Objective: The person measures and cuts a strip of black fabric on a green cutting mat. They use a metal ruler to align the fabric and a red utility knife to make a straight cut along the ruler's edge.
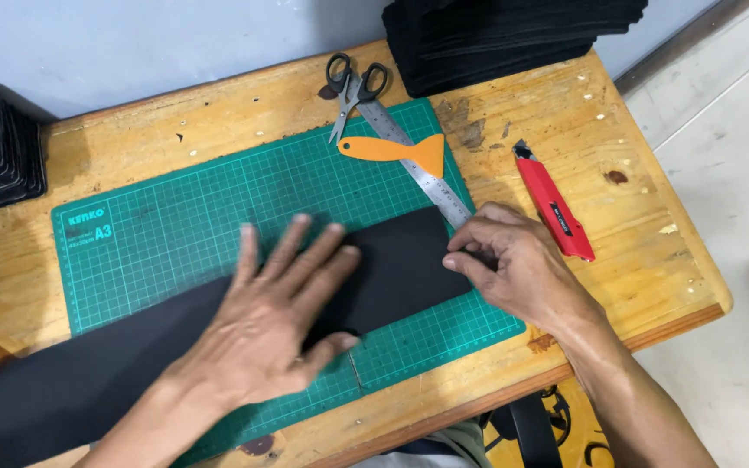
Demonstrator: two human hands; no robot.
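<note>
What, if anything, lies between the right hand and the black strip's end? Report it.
Nothing visible does. The right hand already has its fingertips on the right end of the black strip, on the green cutting mat. The steel ruler runs up from beside that hand, not between them. The left hand presses flat on the strip.

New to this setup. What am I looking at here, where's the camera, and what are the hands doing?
There is no machine here: a person works with two bare hands, filmed by one camera worn on the head and looking down at a wooden table.

On it lies a green gridded cutting mat. Across the mat runs a long black strip of soft sheet material. The left hand presses flat on it with fingers spread; the right hand pinches its end.

Further back lie black-handled scissors, a steel ruler with an orange plastic scraper on it, and a red utility knife. Stacks of black pieces sit at the table's back edge.
</note>
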